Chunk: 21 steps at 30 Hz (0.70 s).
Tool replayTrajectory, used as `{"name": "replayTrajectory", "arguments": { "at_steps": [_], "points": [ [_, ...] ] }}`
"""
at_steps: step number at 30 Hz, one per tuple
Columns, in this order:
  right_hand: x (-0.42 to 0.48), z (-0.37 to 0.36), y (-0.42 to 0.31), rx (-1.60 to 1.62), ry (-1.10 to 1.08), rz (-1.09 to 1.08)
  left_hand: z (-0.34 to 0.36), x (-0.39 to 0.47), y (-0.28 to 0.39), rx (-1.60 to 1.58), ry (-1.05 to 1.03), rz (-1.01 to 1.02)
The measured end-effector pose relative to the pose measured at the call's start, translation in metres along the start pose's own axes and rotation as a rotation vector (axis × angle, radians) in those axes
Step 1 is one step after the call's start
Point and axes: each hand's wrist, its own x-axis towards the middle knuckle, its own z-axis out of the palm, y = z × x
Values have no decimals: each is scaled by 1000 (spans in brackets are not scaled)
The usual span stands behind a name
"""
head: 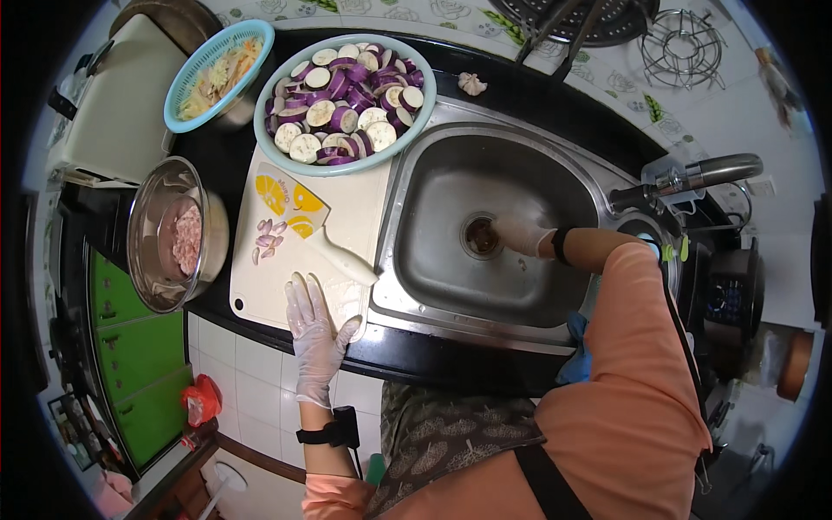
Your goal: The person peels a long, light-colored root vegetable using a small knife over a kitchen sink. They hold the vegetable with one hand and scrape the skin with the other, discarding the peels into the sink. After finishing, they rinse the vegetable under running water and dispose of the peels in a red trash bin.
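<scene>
My left hand (312, 338), in a clear plastic glove, lies palm down on the front edge of a cream cutting board (260, 292), fingers apart. Beyond its fingertips are several peeled shallot or garlic cloves (267, 240). A cleaver with a fruit-printed blade (289, 205) and a white handle rests on the board beside them. My right hand (520, 235), also gloved, reaches down into the steel sink (435, 260). Its fingers are at the drain (481, 236), where brownish scraps show. The fingertips are hard to see, so whether they grip anything is unclear.
A pale blue basin (263, 140) of sliced eggplant (344, 107) overlaps the board's back. Left stand a steel bowl (146, 260) with minced meat (187, 240) and a blue colander (175, 97) of shredded food. A garlic bulb (472, 84) lies behind the sink; the faucet (695, 172) is right.
</scene>
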Motion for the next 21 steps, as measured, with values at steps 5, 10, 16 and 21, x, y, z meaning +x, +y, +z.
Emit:
{"name": "replayTrajectory", "arguments": {
  "at_steps": [5,10,16,21],
  "points": [
    [29,144,54,-461,-570,-446,-2,3,2,-21,11,17],
    [18,35,-8,788,-152,469,0,0,1,-11,8,4],
    [32,22,-7,749,82,259,-3,0,2,-25,1,8],
    [34,8,-34,135,104,-22,-1,-2,1,-19,7,-1]
  ]
}}
